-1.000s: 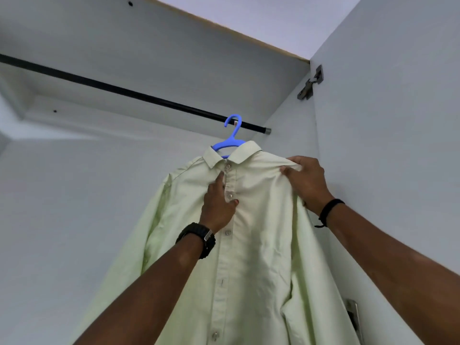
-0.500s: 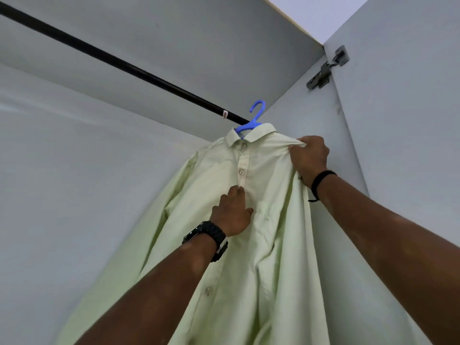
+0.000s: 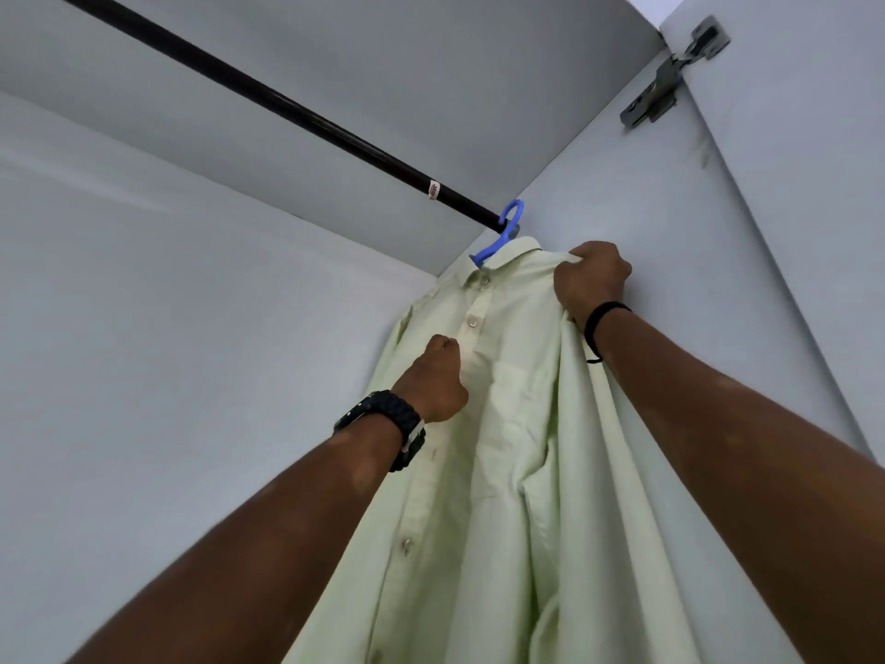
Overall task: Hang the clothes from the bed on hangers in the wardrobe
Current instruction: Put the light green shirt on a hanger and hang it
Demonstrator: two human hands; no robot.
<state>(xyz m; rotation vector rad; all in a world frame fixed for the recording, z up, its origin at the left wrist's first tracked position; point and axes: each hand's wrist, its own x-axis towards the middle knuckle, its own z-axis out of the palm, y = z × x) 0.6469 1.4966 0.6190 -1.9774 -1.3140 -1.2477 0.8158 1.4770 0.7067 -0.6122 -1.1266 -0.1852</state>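
A pale green button-up shirt (image 3: 507,424) hangs on a blue plastic hanger (image 3: 503,234). The hanger's hook sits over the far right end of the dark wardrobe rod (image 3: 287,105), close to the side wall. My right hand (image 3: 591,277) grips the shirt's right shoulder just below the collar. My left hand (image 3: 438,378), with a black watch on the wrist, pinches the button placket at chest height. Most of the hanger is hidden under the collar.
The grey wardrobe side wall (image 3: 670,222) stands right behind the shirt. A metal door hinge (image 3: 670,74) is fixed at the top right, and the open door (image 3: 814,184) fills the right edge. The rod stretches bare to the left.
The hanger's hook has gone from in front of the rod onto its right end. The shirt shifted right toward the side wall, and my left hand slid lower on the placket.
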